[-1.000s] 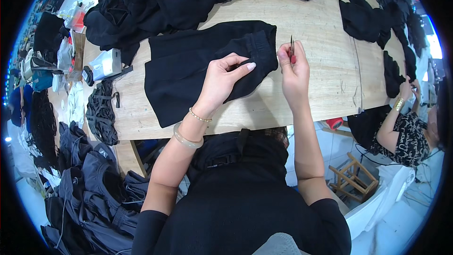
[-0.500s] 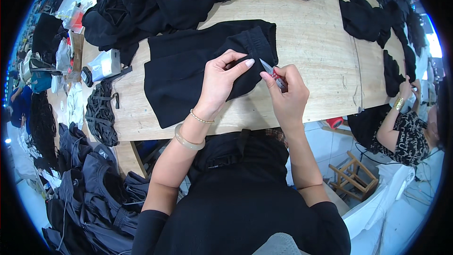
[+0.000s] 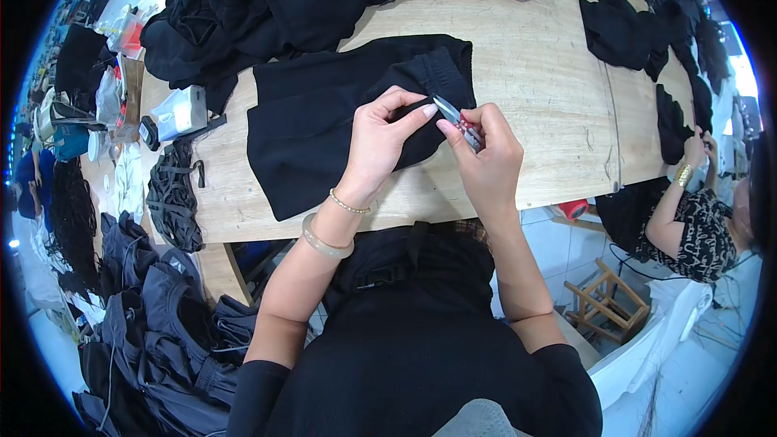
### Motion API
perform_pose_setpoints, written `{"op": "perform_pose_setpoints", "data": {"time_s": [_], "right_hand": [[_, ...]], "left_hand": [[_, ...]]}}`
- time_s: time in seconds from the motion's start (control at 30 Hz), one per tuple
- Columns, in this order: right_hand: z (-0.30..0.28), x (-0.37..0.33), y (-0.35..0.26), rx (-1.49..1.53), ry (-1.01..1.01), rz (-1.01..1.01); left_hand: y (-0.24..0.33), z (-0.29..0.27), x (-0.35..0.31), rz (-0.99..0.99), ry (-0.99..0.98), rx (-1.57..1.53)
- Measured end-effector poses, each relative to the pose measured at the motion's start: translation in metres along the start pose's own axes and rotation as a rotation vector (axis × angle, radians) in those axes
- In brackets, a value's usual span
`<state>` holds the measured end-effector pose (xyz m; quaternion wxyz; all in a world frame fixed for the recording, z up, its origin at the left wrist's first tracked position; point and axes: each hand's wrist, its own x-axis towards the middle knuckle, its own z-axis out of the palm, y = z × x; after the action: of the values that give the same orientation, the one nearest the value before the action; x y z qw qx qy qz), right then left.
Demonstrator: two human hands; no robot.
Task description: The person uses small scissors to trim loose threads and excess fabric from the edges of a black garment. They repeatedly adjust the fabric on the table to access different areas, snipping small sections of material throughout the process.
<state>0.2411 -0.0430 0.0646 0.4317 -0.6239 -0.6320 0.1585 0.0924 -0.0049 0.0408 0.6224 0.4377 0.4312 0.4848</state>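
A black garment [image 3: 303, 142] with a ribbed elastic edge lies flat on the wooden table in front of me. My left hand [image 3: 382, 133] pinches a bit of its black fabric between thumb and forefinger, near the ribbed part. In my right hand [image 3: 490, 146] is a small pair of red-handled thread snips [image 3: 460, 120], held between thumb and fingers. Their pointed blades reach up and left to the tip of my left thumb, right at the pinched fabric. Whether the blades are closed on a thread is too small to tell.
A big heap of black garments [image 3: 267, 0] lies at the far side of the table [image 3: 534, 105]. Dark straps [image 3: 172, 194] and a white box [image 3: 182, 112] sit at left, with dark clothes [image 3: 162, 332] below. At right, another person [image 3: 688, 226] handles black pieces; a wooden stool [image 3: 607, 301] stands beneath.
My right hand has moved slightly left and up, bringing the snips' blades from beside my left fingertips to touching distance of them. The left hand has barely shifted.
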Motion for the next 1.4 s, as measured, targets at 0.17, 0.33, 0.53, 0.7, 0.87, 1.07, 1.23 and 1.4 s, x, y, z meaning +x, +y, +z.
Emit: {"op": "perform_pose_setpoints", "data": {"time_s": [0.17, 0.33, 0.53, 0.7, 0.87, 1.07, 1.23, 1.4], "right_hand": [[0.000, 0.002, 0.008, 0.120, 0.048, 0.050], [-0.013, 0.024, 0.033, 0.654, 0.047, 0.422], [0.000, 0.027, 0.046, 0.664, -0.294, 0.581], [0.001, 0.026, 0.049, 0.745, -0.235, 0.609], [0.004, 0.025, 0.043, 0.765, -0.225, 0.582], [0.003, 0.023, 0.037, 0.776, -0.170, 0.611], [0.006, 0.022, 0.036, 0.729, -0.142, 0.596], [0.009, 0.022, 0.039, 0.663, -0.142, 0.593]], "left_hand": [[0.000, 0.000, 0.000, -0.024, 0.004, -0.013], [-0.002, -0.006, 0.006, -0.086, 0.045, -0.058], [-0.007, -0.010, 0.012, -0.031, 0.088, 0.171], [0.001, -0.002, -0.002, 0.717, 0.322, 0.864], [-0.010, 0.010, -0.020, 0.763, 0.170, 0.978], [-0.019, 0.015, -0.020, 0.797, 0.201, 1.005], [-0.015, 0.017, -0.020, 0.765, 0.171, 1.000], [-0.015, 0.008, -0.006, 0.816, 0.151, 0.886]]}}
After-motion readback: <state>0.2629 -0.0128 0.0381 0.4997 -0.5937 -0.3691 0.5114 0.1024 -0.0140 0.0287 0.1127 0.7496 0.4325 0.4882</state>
